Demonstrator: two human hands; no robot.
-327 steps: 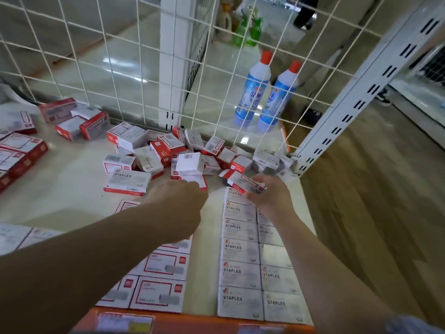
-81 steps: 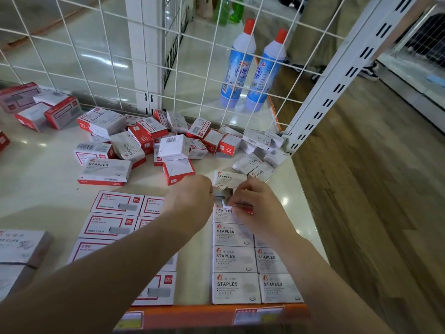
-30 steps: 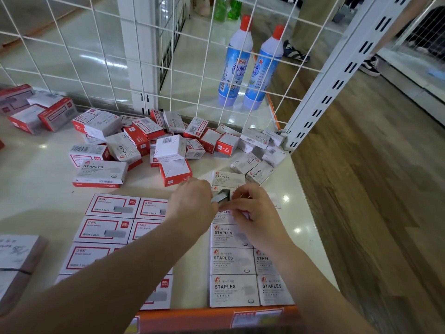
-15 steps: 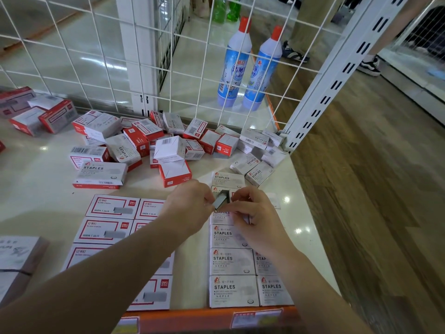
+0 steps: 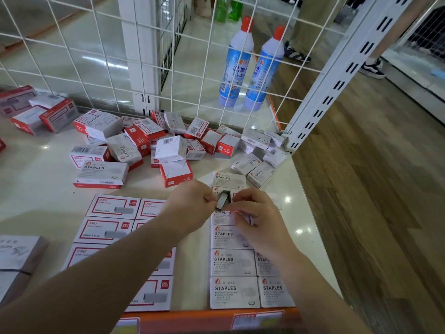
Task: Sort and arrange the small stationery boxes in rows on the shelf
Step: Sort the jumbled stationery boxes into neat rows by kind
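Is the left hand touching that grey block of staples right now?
Touching. The head view shows the left hand pinching the staple block's left edge with its fingertips, no gap visible.

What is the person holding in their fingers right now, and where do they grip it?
A grey strip of staples, pinched at its near end by the left hand; the right hand grips a small box beneath.

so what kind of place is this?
Likely a shop: a retail shelf with an orange price strip, a slotted upright, many staple boxes laid in rows, and cleaner bottles behind the wire grid.
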